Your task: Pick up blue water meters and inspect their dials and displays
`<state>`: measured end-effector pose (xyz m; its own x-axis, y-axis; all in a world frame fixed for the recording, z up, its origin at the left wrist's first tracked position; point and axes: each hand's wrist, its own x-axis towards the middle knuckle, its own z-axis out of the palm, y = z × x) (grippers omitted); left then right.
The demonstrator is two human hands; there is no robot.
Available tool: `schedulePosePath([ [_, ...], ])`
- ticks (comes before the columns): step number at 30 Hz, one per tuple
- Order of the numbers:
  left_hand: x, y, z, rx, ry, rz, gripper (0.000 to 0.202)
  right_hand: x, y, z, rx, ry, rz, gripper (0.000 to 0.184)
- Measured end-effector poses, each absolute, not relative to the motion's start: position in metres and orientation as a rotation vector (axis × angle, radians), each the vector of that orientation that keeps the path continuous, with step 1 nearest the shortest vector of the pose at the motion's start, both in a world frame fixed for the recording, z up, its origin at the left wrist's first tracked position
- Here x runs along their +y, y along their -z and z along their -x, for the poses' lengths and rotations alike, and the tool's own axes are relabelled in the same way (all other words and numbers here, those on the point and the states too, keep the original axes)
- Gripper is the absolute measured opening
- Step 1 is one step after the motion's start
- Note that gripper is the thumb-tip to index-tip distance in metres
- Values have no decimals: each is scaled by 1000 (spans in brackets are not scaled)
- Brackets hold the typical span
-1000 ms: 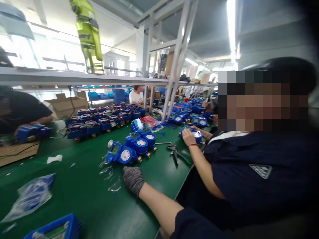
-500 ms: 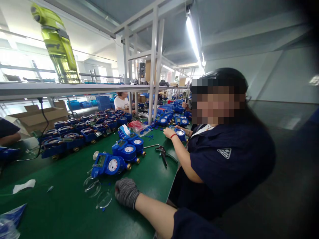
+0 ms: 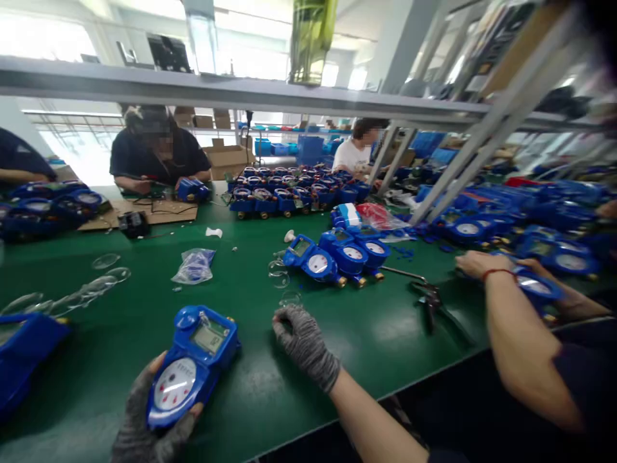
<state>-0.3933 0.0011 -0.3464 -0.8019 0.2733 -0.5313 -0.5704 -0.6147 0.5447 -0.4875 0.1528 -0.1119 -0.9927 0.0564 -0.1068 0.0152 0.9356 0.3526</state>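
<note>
My left hand [image 3: 159,418], in a grey glove with bare fingertips, grips a blue water meter [image 3: 193,366] at the front of the green table. The meter's round white dial with red marks and its grey display face up. My right hand [image 3: 306,341], gloved alike, is over the table to the right of that meter, thumb and fingers drawn together. Whether anything is between them cannot be made out. Just beyond its fingertips lies a clear round cover [image 3: 290,298]. Behind that, several blue water meters stand in a row, the nearest being a meter with brass ends [image 3: 315,262].
Left of centre lie a plastic bag [image 3: 194,265] and several clear covers [image 3: 91,288]. Another blue meter [image 3: 29,354] is at the left edge. A black-handled air gun [image 3: 431,302] lies right. A co-worker's arm [image 3: 525,334] reaches in there. A shelf [image 3: 241,90] spans above.
The view has swung left and down, bringing my left hand and its water meter into sight. My right hand stays near the clear covers, its fingers now seen pinched together.
</note>
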Motion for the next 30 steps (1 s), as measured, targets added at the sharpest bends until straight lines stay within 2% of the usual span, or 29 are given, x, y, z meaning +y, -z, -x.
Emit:
schedulePosePath([
  [3, 9, 353, 389, 1065, -2469, 509, 80, 134, 140, 479, 2971, -417, 122, 9],
  [7, 19, 371, 379, 1151, -2550, 335, 82, 126, 160, 475, 2834, -357, 86, 9],
  [17, 18, 369, 377, 1235, -2569, 354, 78, 120, 172, 471, 2830, -473, 172, 13],
  [23, 19, 368, 380, 1221, -2589, 383, 75, 121, 181, 463, 2891, -418, -29, 8],
  [25, 19, 367, 381, 1190, -2616, 392, 76, 122, 182, 460, 2879, -492, 82, 9],
  [30, 19, 369, 377, 1152, -2564, 405, 78, 115, 174, 457, 2602, -983, 577, 15],
])
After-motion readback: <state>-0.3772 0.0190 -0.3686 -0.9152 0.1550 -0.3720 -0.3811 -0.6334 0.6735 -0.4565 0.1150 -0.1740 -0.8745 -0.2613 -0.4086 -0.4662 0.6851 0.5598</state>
